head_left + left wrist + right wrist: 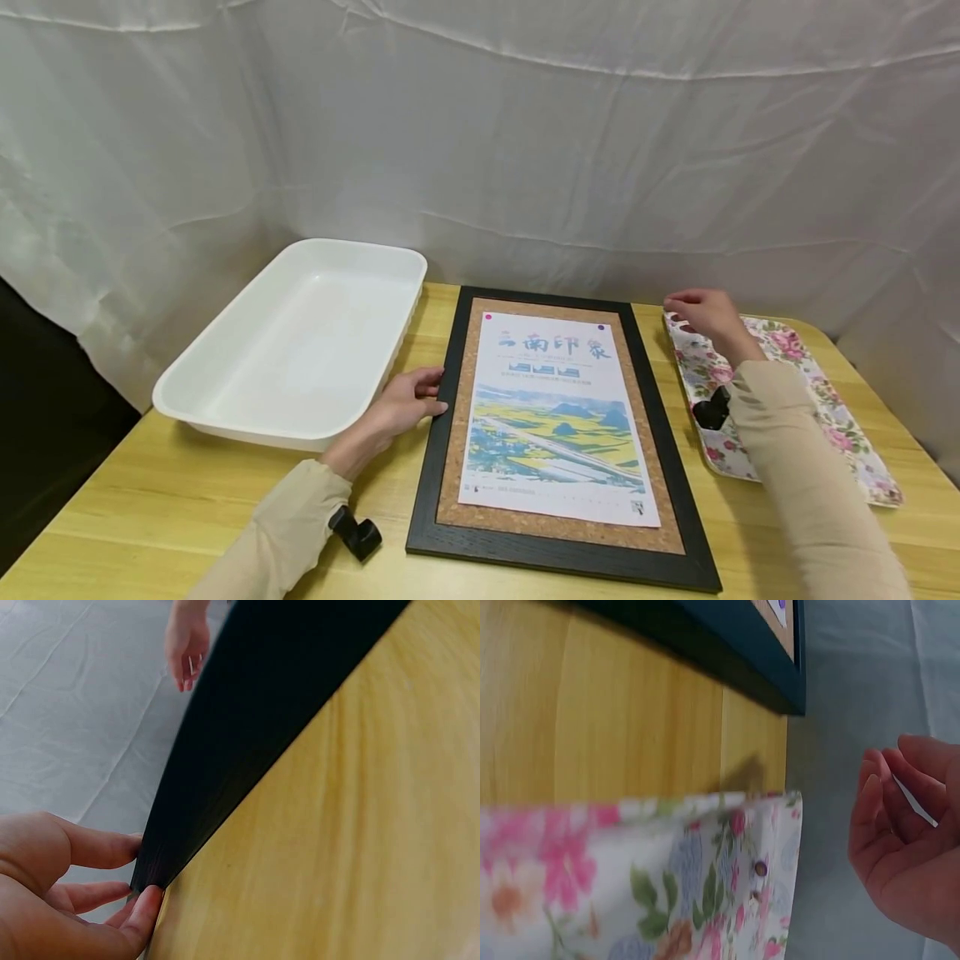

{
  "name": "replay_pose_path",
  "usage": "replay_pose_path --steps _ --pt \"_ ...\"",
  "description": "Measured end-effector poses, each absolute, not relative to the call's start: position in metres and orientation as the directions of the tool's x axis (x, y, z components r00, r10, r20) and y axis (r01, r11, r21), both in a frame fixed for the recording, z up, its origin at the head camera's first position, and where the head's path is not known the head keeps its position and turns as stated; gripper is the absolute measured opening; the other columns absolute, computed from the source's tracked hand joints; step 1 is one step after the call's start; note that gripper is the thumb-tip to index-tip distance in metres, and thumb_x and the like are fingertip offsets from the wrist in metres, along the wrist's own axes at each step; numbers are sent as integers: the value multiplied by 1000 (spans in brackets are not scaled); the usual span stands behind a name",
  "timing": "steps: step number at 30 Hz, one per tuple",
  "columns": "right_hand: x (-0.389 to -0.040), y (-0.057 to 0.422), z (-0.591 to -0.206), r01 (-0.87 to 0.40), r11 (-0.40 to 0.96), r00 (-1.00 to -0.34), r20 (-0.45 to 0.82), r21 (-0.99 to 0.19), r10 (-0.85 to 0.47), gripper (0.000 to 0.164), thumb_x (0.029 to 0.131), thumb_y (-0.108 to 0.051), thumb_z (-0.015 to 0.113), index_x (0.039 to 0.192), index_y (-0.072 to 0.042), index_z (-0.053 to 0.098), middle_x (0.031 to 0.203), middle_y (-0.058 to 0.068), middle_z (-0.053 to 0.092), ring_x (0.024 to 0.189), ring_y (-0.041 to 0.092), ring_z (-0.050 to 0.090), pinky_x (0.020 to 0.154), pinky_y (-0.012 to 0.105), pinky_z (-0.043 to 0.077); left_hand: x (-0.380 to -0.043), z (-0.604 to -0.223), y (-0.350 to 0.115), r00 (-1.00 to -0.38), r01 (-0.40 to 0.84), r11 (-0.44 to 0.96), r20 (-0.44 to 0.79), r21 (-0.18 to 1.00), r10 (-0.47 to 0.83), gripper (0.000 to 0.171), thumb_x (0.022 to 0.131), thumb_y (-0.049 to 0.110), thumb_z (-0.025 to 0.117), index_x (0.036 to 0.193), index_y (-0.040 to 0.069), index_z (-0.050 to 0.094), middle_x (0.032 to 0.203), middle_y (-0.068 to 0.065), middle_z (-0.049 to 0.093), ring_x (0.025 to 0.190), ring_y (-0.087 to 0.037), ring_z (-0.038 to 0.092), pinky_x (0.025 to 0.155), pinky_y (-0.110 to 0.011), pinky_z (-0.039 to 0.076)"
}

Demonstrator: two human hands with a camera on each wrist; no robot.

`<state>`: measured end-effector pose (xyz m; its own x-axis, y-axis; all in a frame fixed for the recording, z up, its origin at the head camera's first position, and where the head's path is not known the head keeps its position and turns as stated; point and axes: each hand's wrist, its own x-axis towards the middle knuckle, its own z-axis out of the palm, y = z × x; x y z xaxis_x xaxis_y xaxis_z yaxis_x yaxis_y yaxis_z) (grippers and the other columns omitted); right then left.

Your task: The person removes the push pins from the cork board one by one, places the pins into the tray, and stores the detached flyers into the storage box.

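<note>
A printed landscape poster (555,417) lies on a cork board (562,537) with a black frame (551,567). A pink pushpin (488,317) and a purple pushpin (601,327) sit at the poster's top corners. My left hand (405,402) touches the frame's left outer side with its fingertips; the left wrist view shows thumb and fingers against that black edge. Over the far end of the floral tray (840,408), my right hand (705,315) hovers with loosely bent fingers and nothing visible between them. Small pushpins (760,868) lie in that tray.
A deep white plastic tray (300,350) stands left of the frame, close to my left forearm. Everything rests on a yellow wooden table (150,517). A pale cloth curtain (525,150) hangs behind the table's far edge.
</note>
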<state>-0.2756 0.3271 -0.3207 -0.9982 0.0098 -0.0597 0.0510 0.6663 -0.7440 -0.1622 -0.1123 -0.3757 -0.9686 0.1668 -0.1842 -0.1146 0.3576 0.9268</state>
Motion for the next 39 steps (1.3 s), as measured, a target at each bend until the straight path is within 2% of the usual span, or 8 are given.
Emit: replay_pose_path --steps 3,10,16,26,39 --pt "-277 319 -321 56 652 -997 -79 -756 -6 49 102 -28 48 132 11 50 128 31 50 113 39 51 91 42 47 -162 -376 -113 -968 -115 354 -184 928 168 59 88 -5 63 144 -3 42 136 -19 51 118 -31 50 91 -42 45" --pt "-282 300 -326 65 624 -995 -95 -778 -14 44 101 -22 51 130 11 51 126 28 50 109 37 50 90 42 47 -162 -376 -113 -969 -112 353 -181 929 169 59 88 -5 63 143 -3 42 136 -19 51 118 -31 50 91 -42 45" --pt "-288 284 -332 105 603 -990 -143 -791 -16 43 101 -22 51 133 8 51 130 27 48 112 37 48 99 48 41 -162 -375 -113 -969 -112 353 -180 929 168 59 88 -4 64 143 -3 42 136 -19 51 118 -32 50 91 -42 46" --pt "-293 271 -348 116 598 -980 -191 -793 -62 41 101 -21 53 131 6 54 128 26 52 109 35 51 100 46 42 -163 -376 -112 -968 -105 355 -177 929 175 59 89 -4 63 144 -3 42 135 -18 52 117 -31 50 91 -42 46" --pt "-293 264 -349 98 683 -976 -204 -724 -77 35 99 -16 55 127 6 58 126 26 53 104 36 49 98 48 40 -163 -376 -113 -966 -110 352 -183 930 182 59 89 -4 62 144 -3 41 137 -19 50 120 -33 49 92 -43 45"
